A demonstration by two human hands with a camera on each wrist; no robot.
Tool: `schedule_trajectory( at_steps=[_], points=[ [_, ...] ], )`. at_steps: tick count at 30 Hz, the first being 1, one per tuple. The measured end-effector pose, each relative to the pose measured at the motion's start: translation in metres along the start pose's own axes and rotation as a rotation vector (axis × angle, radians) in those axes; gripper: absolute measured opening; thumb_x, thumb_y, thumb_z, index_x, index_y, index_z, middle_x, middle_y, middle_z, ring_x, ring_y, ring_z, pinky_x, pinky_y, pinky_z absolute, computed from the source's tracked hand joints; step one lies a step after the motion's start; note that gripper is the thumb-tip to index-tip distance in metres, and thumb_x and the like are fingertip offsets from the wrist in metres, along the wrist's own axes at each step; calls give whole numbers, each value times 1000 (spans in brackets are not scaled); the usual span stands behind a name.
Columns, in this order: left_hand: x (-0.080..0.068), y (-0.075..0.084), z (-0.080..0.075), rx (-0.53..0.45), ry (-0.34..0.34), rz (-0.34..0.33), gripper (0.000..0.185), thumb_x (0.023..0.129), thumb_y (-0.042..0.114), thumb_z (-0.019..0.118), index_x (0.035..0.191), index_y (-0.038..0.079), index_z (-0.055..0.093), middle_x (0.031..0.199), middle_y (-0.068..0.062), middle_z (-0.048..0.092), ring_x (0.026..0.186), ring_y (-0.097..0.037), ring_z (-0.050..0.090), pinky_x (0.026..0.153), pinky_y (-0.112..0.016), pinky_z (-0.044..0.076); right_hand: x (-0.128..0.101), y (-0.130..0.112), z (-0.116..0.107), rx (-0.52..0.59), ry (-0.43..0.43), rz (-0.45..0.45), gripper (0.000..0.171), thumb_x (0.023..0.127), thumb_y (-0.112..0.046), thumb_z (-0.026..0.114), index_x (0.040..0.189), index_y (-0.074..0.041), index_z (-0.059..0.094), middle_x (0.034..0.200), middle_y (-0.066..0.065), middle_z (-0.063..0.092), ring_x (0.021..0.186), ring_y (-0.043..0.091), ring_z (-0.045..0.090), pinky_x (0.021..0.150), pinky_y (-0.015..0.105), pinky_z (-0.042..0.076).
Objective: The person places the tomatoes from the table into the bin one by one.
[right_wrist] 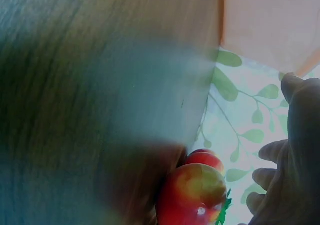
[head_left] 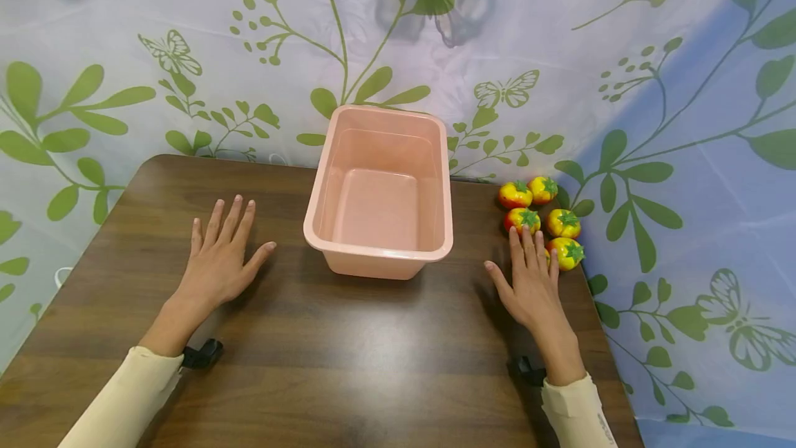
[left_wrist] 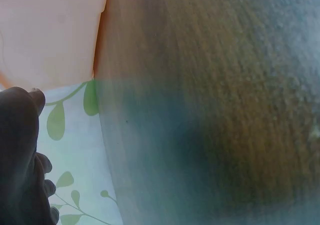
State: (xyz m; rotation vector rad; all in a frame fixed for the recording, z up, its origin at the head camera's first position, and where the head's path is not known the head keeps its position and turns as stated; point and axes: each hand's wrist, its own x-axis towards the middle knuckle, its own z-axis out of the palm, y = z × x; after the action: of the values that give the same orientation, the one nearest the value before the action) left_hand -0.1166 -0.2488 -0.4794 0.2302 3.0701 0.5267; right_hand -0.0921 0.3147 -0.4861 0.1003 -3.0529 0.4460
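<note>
Nearest are two cream sleeves, the left one (head_left: 118, 399) coming in from the near left corner and the right one (head_left: 578, 410) from the near right, each with a dark wrist mount at the cuff. Both forearms reach out over the dark brown wooden table (head_left: 348, 358). The left hand (head_left: 218, 261) lies flat, palm down, on the left part of the table with its fingers straight and slightly spread and the thumb angled toward the middle; it holds nothing. The right hand (head_left: 531, 282) also lies flat and palm down near the table's right edge, fingers straight and close together, holding nothing, its fingertips reaching the nearest of the toy tomatoes (head_left: 542, 220). These are five small red-and-yellow toy tomatoes with green tops, clustered at the right edge of the table just beyond the right hand; one (head_left: 567, 252) lies right beside the fingers, and another (head_left: 522, 219) sits just past the fingertips. In the right wrist view a tomato (right_wrist: 192, 192) looms close beside the fingers (right_wrist: 267, 152). Between the hands, a little farther back at mid-table, stands an upright pink plastic tub (head_left: 323, 227), well apart from both hands. Behind the table hangs a pale cloth backdrop (head_left: 560, 54) printed with green leaves and butterflies.
</note>
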Motion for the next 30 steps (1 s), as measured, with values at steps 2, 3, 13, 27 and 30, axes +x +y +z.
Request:
schedule_trajectory(
  at_steps=[2, 3, 13, 27, 30],
  points=[
    [-1, 0, 0, 1, -2, -1, 91, 109, 69, 39, 175, 22, -2, 183, -8, -9, 169, -37, -19, 129, -77, -9, -1, 0, 0, 0, 4, -3, 90, 108, -67, 42, 175, -17, 6, 183, 18, 5, 170, 43, -5, 131, 76, -3],
    [-1, 0, 0, 1, -2, -2, 91, 109, 69, 39, 175, 22, -2, 183, -8, -9, 169, -37, -19, 129, -77, -9, -1, 0, 1, -1, 5, -4, 90, 108, -67, 42, 175, -17, 6, 183, 18, 5, 170, 44, -4, 131, 76, -2],
    [-6, -1, 2, -9, 9, -1, 89, 110, 68, 37, 175, 20, 0, 183, -9, -8, 169, -40, -16, 129, -77, -10, -4, -2, 2, 3, 11, -13, 90, 108, -65, 44, 175, -17, 9, 183, 18, 6, 169, 47, 0, 131, 75, -1],
    [-1, 5, 10, -273, 28, 71, 83, 112, 49, 50, 174, 10, 11, 179, -30, 11, 167, -54, 0, 126, -82, 4, -6, 20, -5, 138, 320, 225, 83, 98, -40, 74, 160, 3, 40, 151, 38, 45, 134, 59, 34, 112, 69, 29],
    [1, 10, 13, -491, 24, 108, 75, 112, 36, 55, 172, 8, 19, 176, -33, 18, 164, -58, 6, 125, -83, 9, -6, 24, -4, 204, 332, 270, 81, 97, -40, 75, 157, 2, 43, 148, 35, 47, 132, 55, 35, 108, 65, 31]
  ],
)
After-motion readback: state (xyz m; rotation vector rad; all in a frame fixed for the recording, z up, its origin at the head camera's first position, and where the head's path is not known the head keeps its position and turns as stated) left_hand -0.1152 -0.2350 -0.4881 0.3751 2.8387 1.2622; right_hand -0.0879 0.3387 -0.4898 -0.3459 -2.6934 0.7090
